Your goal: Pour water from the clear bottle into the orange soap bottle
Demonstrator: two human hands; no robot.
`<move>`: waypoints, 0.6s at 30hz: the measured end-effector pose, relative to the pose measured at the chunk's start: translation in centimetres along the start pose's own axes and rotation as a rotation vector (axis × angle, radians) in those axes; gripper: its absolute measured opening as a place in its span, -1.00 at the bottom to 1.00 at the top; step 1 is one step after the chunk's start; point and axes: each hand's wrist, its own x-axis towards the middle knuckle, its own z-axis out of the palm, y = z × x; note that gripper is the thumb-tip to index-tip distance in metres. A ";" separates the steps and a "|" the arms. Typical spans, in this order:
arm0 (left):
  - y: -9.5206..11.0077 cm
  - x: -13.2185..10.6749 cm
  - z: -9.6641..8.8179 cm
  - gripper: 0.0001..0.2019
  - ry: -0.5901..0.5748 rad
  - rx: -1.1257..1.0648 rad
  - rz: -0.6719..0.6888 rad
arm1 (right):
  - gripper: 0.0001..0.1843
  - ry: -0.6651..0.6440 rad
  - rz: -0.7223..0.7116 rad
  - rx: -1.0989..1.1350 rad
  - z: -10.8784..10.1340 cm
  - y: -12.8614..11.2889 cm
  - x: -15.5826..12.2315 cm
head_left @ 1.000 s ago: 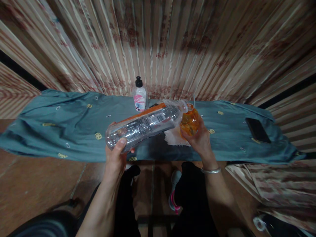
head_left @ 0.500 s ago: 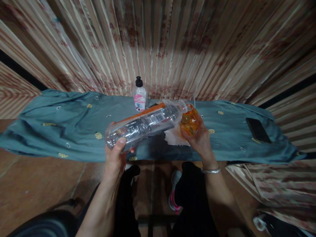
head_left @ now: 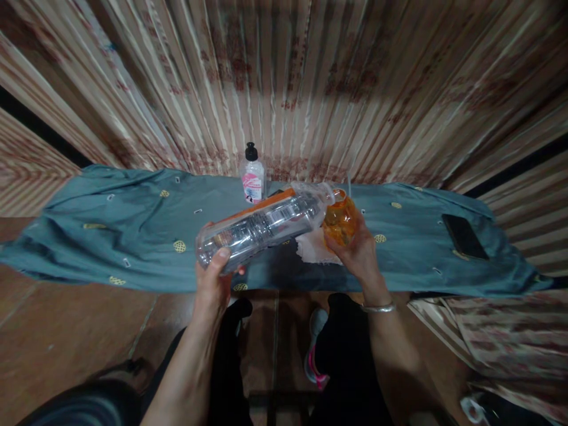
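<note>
Legible text: none | Printed on clear bottle [head_left: 235,241]: barcode [head_left: 287,212], dark lettering [head_left: 254,226], unreadable | Affixed to black-capped bottle [head_left: 254,171]: pink-and-white label [head_left: 252,189], print too small to read

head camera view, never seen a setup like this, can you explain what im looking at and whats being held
There's no machine here: these are a person's own bare hands, seen by a camera worn on the head, looking forward and down. The left hand grips a clear plastic bottle near its base, tilted so its neck meets the rim of an orange cup in the right hand. Whether liquid is flowing, I can't tell. On the teal cloth are a black-capped bottle, standing, a pale cloth and a dark phone.
</note>
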 end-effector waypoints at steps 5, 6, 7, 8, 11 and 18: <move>-0.7 0.0 0.2 -0.23 0.016 -0.046 -0.062 | -0.03 0.029 0.004 0.013 0.1 -0.1 0.0; -0.7 0.0 0.4 -0.24 0.024 -0.049 -0.075 | -0.02 0.034 0.002 0.007 0.0 0.0 0.0; -0.7 -0.1 0.5 -0.25 0.029 -0.052 -0.088 | -0.02 0.036 0.000 0.000 0.0 0.0 0.0; -0.7 -0.1 0.6 -0.27 0.031 -0.054 -0.101 | -0.03 0.038 -0.003 -0.005 0.0 0.0 0.0; -0.8 -0.2 1.0 -0.30 0.032 -0.057 -0.130 | -0.03 0.030 -0.021 -0.015 -0.1 0.1 0.0; -1.1 -0.1 1.6 -0.24 0.046 -0.097 -0.136 | 0.01 0.024 -0.047 -0.038 -0.6 0.1 -0.1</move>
